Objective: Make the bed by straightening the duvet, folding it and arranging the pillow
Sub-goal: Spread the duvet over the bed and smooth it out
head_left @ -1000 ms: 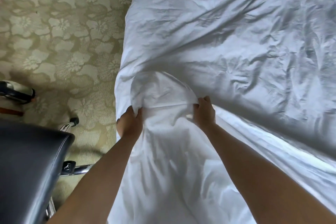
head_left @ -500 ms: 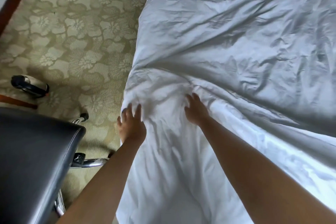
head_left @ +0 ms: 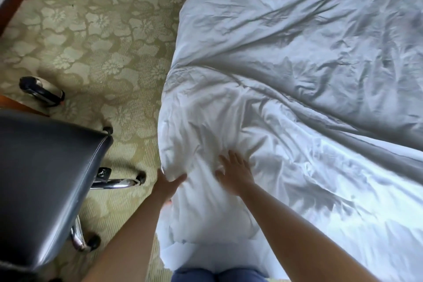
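Office chair (head_left: 43, 181) beside duvet (head_left: 286, 75)

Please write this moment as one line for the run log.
step: straightening duvet corner | left hand: open, on edge | right hand: open, flat on top | pillow: not visible

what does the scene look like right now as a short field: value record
surface: white duvet, wrinkled, spread over the bed, bunched at the near corner
left hand: left hand, fingers straight, pressing the side of the bunched corner
right hand: right hand, flat, fingers spread, on top of the duvet
pillow: not in view
beside bed: black office chair on chrome wheeled legs, on patterned carpet
task state: duvet not yet smooth or folded
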Demonstrator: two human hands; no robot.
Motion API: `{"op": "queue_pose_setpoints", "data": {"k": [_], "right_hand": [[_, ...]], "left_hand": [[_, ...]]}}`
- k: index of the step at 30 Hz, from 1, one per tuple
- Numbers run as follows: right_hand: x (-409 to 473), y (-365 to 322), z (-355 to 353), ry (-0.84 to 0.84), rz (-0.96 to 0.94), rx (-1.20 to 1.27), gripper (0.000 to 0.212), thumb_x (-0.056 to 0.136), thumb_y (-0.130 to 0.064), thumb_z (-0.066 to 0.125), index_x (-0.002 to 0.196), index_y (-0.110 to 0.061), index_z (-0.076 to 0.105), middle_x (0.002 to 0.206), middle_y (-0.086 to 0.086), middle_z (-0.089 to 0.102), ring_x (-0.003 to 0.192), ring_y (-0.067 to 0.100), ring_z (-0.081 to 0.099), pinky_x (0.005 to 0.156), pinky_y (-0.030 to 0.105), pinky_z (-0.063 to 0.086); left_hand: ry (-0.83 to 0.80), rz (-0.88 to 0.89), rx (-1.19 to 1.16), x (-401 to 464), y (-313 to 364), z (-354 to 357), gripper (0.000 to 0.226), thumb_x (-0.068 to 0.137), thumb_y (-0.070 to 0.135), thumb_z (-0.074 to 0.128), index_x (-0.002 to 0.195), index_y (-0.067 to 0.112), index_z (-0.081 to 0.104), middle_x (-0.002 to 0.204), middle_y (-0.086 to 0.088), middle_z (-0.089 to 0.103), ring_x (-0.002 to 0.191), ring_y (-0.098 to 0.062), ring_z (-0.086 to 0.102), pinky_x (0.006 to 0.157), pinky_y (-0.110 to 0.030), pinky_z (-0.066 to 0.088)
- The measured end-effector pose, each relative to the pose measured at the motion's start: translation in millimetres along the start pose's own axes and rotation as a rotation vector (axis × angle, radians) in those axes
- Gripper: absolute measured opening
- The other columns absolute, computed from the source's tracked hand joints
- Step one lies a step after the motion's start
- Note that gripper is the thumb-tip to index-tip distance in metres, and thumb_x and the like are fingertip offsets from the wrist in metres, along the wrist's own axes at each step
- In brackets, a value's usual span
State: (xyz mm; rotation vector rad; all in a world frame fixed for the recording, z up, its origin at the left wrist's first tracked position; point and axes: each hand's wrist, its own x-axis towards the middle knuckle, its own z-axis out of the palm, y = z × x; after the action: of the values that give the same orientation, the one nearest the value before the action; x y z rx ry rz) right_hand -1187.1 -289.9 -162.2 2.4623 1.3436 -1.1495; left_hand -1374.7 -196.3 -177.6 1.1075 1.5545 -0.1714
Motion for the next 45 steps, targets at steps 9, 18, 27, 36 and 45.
{"op": "queue_pose_setpoints", "data": {"k": [9,18,27,36,45], "right_hand": [[-60.9,-6.5,45.6,0.11,0.064,-0.104,0.066,0.1,-0.041,0.037,0.153,-0.014,0.011,0.153,0.009,0.029,0.14,0.027,0.029,0.112,0.038,0.024],[-94.4,-12.2,74.6,-0.015,0.098,-0.121,0.047,0.1,-0.036,0.043,0.142,-0.014,0.039,0.139,0.007,0.046,0.128,0.026,0.047,0.102,0.035,0.04],[-115.7,-43.8,44.6,0.425,0.053,0.017,0.024,0.1,-0.016,0.036,0.114,-0.01,0.054,0.115,0.007,0.06,0.106,0.027,0.059,0.08,0.032,0.044],[-123.3,-34.2,71.7,0.017,0.052,0.015,0.042,0.096,-0.018,0.037,0.138,-0.014,0.04,0.136,0.011,0.044,0.126,0.028,0.044,0.103,0.036,0.04],[-128.9,-40.4,72.1,0.104,-0.045,-0.029,0.046,0.098,-0.022,0.038,0.143,-0.017,0.033,0.145,0.006,0.037,0.131,0.026,0.037,0.103,0.037,0.037]], "left_hand": [[-0.27,-0.073,0.081,-30.4,-43.3,-14.7,0.078,0.06,0.034,0.086,0.128,0.017,0.051,0.122,0.0,0.061,0.116,-0.023,0.054,0.092,-0.035,0.042],[-0.298,-0.042,0.414,-70.4,-94.3,-28.4,0.064,0.071,-0.014,0.061,0.13,0.008,0.047,0.127,-0.007,0.053,0.123,-0.029,0.047,0.09,-0.034,0.046],[0.231,0.114,0.779,-79.5,-60.3,-68.5,0.025,0.089,0.012,0.052,0.112,0.003,0.059,0.107,-0.011,0.063,0.107,-0.032,0.059,0.09,-0.039,0.049],[0.198,0.105,0.941,-67.0,-99.8,-67.3,0.046,0.083,0.01,0.051,0.128,0.013,0.053,0.125,-0.012,0.054,0.115,-0.031,0.053,0.095,-0.043,0.049],[0.113,0.478,0.947,-90.4,-82.0,-12.2,0.068,0.091,0.015,0.043,0.152,0.027,0.014,0.159,-0.002,0.008,0.143,-0.023,0.017,0.106,-0.04,0.035]]}}
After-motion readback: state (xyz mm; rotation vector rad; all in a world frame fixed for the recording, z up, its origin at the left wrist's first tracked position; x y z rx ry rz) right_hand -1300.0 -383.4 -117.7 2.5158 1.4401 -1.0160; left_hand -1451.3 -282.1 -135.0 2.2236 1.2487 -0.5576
